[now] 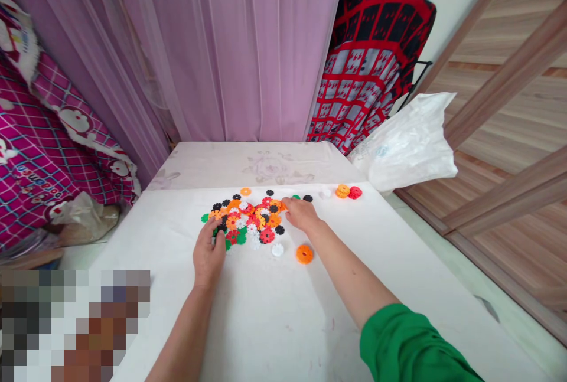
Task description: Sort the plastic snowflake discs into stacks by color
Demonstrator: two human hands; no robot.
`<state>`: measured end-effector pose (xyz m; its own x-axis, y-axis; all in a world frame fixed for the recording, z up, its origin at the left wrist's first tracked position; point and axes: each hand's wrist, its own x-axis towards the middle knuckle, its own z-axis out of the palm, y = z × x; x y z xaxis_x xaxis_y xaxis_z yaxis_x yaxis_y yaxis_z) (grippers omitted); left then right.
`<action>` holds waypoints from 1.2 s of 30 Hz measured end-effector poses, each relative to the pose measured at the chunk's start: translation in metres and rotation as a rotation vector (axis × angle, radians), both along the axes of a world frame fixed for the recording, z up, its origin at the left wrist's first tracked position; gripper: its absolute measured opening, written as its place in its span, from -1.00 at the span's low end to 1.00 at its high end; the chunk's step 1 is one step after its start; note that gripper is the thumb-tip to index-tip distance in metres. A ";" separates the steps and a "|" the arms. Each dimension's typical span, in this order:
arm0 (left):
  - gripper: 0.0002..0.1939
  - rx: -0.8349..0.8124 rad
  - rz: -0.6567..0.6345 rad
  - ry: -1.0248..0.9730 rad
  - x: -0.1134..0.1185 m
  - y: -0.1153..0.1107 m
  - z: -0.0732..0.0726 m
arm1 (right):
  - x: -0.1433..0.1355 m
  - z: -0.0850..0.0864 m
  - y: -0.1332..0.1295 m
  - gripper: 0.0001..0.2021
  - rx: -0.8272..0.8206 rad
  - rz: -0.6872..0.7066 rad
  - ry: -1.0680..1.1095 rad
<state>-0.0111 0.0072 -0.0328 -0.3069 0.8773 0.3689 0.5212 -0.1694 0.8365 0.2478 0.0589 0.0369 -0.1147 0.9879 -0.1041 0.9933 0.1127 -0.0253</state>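
Note:
A loose pile of small notched discs in red, orange, black, white and green lies on the white table. My left hand rests at the pile's left edge, fingers apart, touching dark and green discs. At the right edge of the pile is my right hand, its fingertips by an orange disc; whether they pinch it is too small to tell. Nearer to me lie an orange stack and a white disc. Farther right sit another orange stack and a red stack.
A white plastic bag stands past the table's right back corner. Purple curtains hang behind the table. Pink patterned fabric is at the left, and wooden doors are at the right.

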 end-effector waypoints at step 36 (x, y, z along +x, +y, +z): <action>-0.69 -0.001 -0.006 0.028 -0.001 0.001 -0.001 | 0.040 0.012 -0.054 -0.59 0.031 -0.167 0.242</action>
